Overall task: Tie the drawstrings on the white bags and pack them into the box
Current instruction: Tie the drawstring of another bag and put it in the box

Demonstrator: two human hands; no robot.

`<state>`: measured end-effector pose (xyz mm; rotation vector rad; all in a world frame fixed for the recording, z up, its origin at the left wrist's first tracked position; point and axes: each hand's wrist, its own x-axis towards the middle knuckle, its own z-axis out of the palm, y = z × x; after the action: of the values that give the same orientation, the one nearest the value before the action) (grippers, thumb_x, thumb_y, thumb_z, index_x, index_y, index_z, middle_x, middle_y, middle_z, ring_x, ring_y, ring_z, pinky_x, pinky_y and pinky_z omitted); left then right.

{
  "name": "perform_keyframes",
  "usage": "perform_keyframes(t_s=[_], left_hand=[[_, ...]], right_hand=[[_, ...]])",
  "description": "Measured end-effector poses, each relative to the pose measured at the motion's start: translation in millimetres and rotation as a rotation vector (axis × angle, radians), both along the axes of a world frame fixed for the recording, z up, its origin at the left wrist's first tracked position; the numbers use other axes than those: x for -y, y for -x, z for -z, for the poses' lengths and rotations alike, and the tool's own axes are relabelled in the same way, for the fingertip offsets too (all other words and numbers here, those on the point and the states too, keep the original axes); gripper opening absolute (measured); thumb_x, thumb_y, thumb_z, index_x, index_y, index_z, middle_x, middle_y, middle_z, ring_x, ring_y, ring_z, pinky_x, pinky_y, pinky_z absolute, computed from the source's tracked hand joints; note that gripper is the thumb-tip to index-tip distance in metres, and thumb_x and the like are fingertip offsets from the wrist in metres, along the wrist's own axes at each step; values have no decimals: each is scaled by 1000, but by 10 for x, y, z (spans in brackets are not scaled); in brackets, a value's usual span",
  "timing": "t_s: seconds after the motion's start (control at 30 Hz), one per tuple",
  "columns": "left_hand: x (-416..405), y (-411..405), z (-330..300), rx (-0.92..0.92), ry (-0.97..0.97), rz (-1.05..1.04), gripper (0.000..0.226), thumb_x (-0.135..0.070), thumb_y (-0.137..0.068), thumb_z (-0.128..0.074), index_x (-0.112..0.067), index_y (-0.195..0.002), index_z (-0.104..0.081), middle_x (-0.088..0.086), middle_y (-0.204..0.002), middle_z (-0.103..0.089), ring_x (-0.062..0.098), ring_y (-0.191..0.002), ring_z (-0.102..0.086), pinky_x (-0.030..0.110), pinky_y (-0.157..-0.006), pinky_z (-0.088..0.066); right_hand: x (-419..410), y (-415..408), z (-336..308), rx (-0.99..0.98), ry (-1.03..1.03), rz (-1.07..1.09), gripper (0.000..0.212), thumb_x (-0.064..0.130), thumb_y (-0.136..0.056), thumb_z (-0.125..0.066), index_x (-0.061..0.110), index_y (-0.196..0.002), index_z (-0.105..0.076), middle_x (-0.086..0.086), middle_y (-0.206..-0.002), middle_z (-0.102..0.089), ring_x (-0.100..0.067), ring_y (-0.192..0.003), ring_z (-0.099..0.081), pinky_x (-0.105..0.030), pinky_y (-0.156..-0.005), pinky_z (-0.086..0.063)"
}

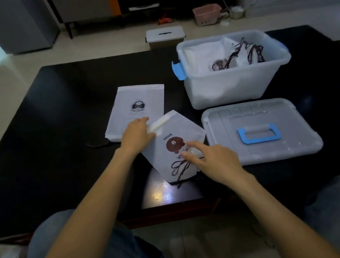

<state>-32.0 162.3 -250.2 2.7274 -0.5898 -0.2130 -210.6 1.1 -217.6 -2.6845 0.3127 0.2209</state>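
- White cloth, the bear-print bag (173, 138) lies on the black table (52, 115) between our hands, long axis slanting from its near drawstring end up-left to the far hem; the open box (238, 87) sits beyond, to our right.
- Our left hand (136, 133) pinches the far hem.
- Our right hand (213, 162) rests fingers spread on the bag, beside the black drawstring (180, 169), which looks already knotted.

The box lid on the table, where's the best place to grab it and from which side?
Take the lid by its blue handle, coming straight down from above. The lid lies flat, top up, right of the bear bag, and the handle is its only raised part.
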Motion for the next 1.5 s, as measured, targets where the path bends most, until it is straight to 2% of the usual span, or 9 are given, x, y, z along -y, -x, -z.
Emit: perform_keyframes(t_s=[0.23, 0.5, 0.63, 0.87, 1.03, 1.13, 1.2, 1.33, 1.5], left_hand=[[2, 79, -113, -54, 108, 5, 35, -23, -84, -68, -16, -117, -60, 3, -112, -62, 15, -96, -54, 27, -85, -41], [-55, 416, -812, -266, 803, -186, 24, -30, -93, -54, -25, -116, -54, -8, -105, -59, 12, -96, -59, 31, -77, -50], [433, 273, -1244, -132, 846, -132, 25, -25, -95, -50, -19, -118, -58, -3, -108, -61, 11, -96, -59, 27, -75, -50], [1544, -280, -1576, -42, 818, -28, 52, -17, -82, -71, -14, -129, -49, 0, -102, -63, 13, -89, -64, 32, -78, -58], [1872, -604, -1366, 20, 475, 40, 70, -26, -75, -77, -16, -135, -42, 4, -120, -59, 19, -91, -64, 34, -82, -54], [1874, -695, -1278, 323, -21, 100, 71, -48, -77, -71, -17, -135, -44, 8, -130, -53, 25, -117, -48, 36, -94, -40], [1874, -787, -1266, 455, -117, 184, 74, -55, -78, -66, -24, -139, -41, 5, -143, -41, 24, -132, -34, 41, -109, -26], [1908, -1021, -1231, 328, -244, 316, 77, -58, -82, -58, -24, -146, -29, 0, -156, -25, 17, -144, -18, 45, -116, 5], [2017, -1025, -1190, 154, -328, 374, 59, -53, -93, -43, -21, -143, -36, 3, -145, -45, 20, -137, -33, 41, -117, -2]], right_hand=[[153, 5, 2, 50, -187, 90, 28, 46, -87, -59, 24, -101, -50, 6, -82, -56, -14, -77, -58, -26, -64, -43], [736, -45, -516, 482, -748, 285, 27, 12, -79, -74, 21, -101, -61, 6, -92, -60, -3, -73, -62, -19, -59, -54], [1131, -358, -983, 693, -662, 280, 30, 14, -80, -74, 20, -106, -61, 13, -94, -61, 10, -78, -60, -15, -64, -53], [1796, -1291, -1638, 817, -297, 260, 56, 23, -81, -72, 22, -131, -48, 0, -103, -59, -18, -85, -63, -32, -79, -53], [2011, -1730, -1380, 506, -39, 109, 40, 22, -91, -61, 17, -130, -55, -8, -121, -62, -19, -105, -60, -27, -87, -45], [2162, -1798, -1180, 320, 136, -44, 39, 27, -91, -60, 17, -128, -57, -8, -127, -60, -19, -112, -54, -26, -88, -39], [2279, -1829, -1103, 284, 305, -160, 47, 37, -89, -61, 21, -133, -53, -3, -142, -48, -23, -129, -40, -34, -103, -32], [2397, -1859, -1091, 212, 483, -320, 73, 49, -84, -62, 28, -147, -30, 6, -158, -18, -21, -146, -7, -46, -116, -9], [2397, -1947, -941, -128, 394, -241, 71, 52, -83, -62, 33, -145, -33, -6, -159, -14, -29, -146, -7, -46, -116, -9]])
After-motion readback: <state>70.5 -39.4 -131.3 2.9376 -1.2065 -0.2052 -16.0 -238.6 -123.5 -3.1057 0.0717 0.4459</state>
